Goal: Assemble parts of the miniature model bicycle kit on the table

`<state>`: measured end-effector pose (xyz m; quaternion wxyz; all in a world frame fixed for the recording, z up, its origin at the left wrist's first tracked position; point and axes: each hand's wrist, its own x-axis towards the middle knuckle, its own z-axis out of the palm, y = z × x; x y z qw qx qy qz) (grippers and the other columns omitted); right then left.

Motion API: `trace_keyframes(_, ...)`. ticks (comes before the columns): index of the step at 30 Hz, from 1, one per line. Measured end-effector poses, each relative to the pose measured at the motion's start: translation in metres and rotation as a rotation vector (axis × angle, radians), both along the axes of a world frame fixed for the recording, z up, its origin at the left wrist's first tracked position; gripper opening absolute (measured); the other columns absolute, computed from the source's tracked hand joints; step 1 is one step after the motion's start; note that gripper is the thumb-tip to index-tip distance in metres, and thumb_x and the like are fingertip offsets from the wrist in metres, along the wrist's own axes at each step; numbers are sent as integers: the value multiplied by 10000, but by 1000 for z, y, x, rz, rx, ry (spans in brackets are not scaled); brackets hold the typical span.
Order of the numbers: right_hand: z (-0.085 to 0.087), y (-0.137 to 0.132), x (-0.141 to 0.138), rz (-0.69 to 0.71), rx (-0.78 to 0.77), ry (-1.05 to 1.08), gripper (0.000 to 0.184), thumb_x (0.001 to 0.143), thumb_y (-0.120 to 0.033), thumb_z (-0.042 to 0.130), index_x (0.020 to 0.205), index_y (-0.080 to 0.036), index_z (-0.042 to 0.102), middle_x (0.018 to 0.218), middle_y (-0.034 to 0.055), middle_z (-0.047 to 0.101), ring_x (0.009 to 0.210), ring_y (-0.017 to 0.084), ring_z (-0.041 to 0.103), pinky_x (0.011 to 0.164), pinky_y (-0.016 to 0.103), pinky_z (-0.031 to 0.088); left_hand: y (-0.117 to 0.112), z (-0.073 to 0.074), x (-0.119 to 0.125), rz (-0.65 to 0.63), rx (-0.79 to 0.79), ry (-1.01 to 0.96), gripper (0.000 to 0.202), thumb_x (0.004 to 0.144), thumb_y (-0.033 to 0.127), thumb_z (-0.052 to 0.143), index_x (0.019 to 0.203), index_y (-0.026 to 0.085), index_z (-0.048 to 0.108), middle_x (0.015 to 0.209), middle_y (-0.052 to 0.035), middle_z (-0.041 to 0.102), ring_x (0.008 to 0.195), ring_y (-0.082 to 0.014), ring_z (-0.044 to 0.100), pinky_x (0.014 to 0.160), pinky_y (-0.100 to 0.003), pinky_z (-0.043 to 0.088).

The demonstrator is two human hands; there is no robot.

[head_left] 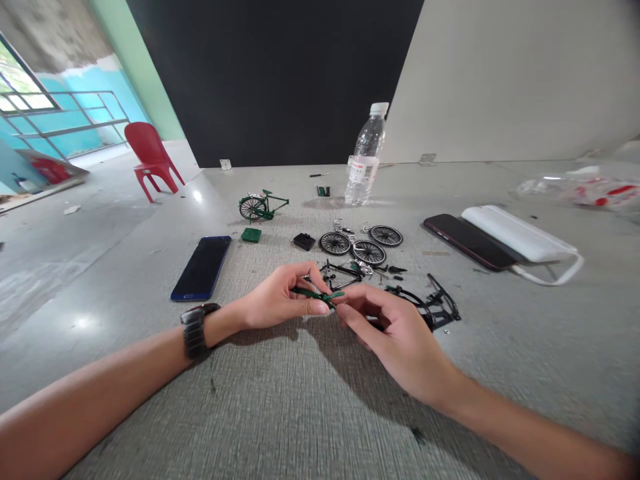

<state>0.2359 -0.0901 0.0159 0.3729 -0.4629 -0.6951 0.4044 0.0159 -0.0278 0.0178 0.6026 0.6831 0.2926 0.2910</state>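
My left hand (283,299) is closed in a pinch on a thin green model bicycle part (306,292). The fingertips of my right hand (383,320) meet it from the other side and pinch its right end. Something dark shows under the right palm, too hidden to name. Just beyond the hands lie a black model bicycle frame (343,273), small silver and black pieces, and model wheels (369,252). Beside my right hand rests a larger black model part (443,303). Farther back stands a partly built green model bicycle (263,205) with one wheel.
A blue phone (201,268) lies on the left; a dark phone (467,240) and a white power bank (517,232) with a cable lie on the right. A plastic bottle (366,157) stands behind, near a black box (303,241) and a green block (251,235). A red chair (150,157) stands far left.
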Motion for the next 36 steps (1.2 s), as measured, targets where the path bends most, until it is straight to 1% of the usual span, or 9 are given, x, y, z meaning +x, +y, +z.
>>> trace_keyframes(4, 0, 0, 0, -4, 4, 3, 225, 1019, -434, 609, 1020, -234, 712, 777, 2, 690, 661, 140, 618, 548, 268, 472, 0, 1, 1, -7, 1, -7, 371, 770, 388, 873, 884, 157, 606, 814, -25, 696, 743, -124, 631, 652, -228, 455)
trace_keyframes(10, -3, 2, 0, -44, 52, -23, 141, 981, -374, 659, 1001, -235, 662, 925, 21, 716, 803, 168, 680, 707, 306, 552, 1, 0, -1, 18, 52, -33, 319, 812, 370, 833, 903, 162, 608, 778, 1, 658, 714, -118, 602, 642, -227, 446)
trace_keyframes(13, -5, 2, 0, -51, 66, -33, 135, 986, -373, 650, 989, -238, 654, 931, 22, 713, 826, 174, 683, 751, 324, 556, 2, -1, -1, 29, 67, -28, 315, 815, 376, 827, 906, 166, 610, 792, -1, 658, 727, -127, 608, 650, -234, 454)
trace_keyframes(17, -5, 1, 0, -32, 43, -13, 178, 1001, -413, 637, 976, -238, 660, 872, 15, 703, 788, 169, 671, 708, 310, 541, 3, -1, -1, 39, 85, -30, 316, 809, 375, 828, 901, 167, 609, 815, -7, 660, 757, -140, 620, 679, -246, 473)
trace_keyframes(20, -4, 1, 0, 7, -8, -33, 232, 1036, -439, 573, 980, -233, 664, 778, 3, 675, 687, 155, 633, 618, 293, 502, 3, -1, -2, 40, 86, -25, 322, 812, 379, 828, 909, 163, 609, 811, -7, 656, 757, -138, 620, 685, -246, 476)
trace_keyframes(23, -4, 2, 1, 13, 5, -78, 279, 1065, -445, 504, 984, -232, 667, 761, 3, 665, 634, 148, 589, 565, 288, 464, 3, -2, -2, 29, 86, -6, 326, 809, 365, 835, 919, 160, 607, 800, -1, 649, 757, -131, 619, 684, -238, 471)
trace_keyframes(25, -4, 1, 1, 3, 44, -106, 275, 1068, -434, 493, 985, -237, 666, 803, 10, 679, 663, 151, 599, 585, 291, 473, 3, -1, -2, 22, 82, 4, 322, 811, 355, 834, 920, 160, 603, 797, 3, 645, 761, -129, 620, 688, -236, 471)
trace_keyframes(29, -4, 0, -1, -16, 116, -105, 143, 1019, -384, 602, 1038, -247, 641, 916, 17, 706, 772, 166, 659, 685, 307, 527, 3, -1, -1, 29, 71, -7, 330, 812, 371, 829, 915, 164, 593, 808, 2, 650, 767, -130, 627, 701, -244, 479)
trace_keyframes(36, -6, 2, -1, -16, 88, -29, 132, 1013, -381, 622, 994, -251, 619, 909, 17, 690, 811, 176, 675, 725, 319, 552, 3, -1, 0, 26, 68, 18, 316, 809, 352, 825, 921, 166, 595, 803, 8, 642, 758, -124, 621, 678, -239, 470)
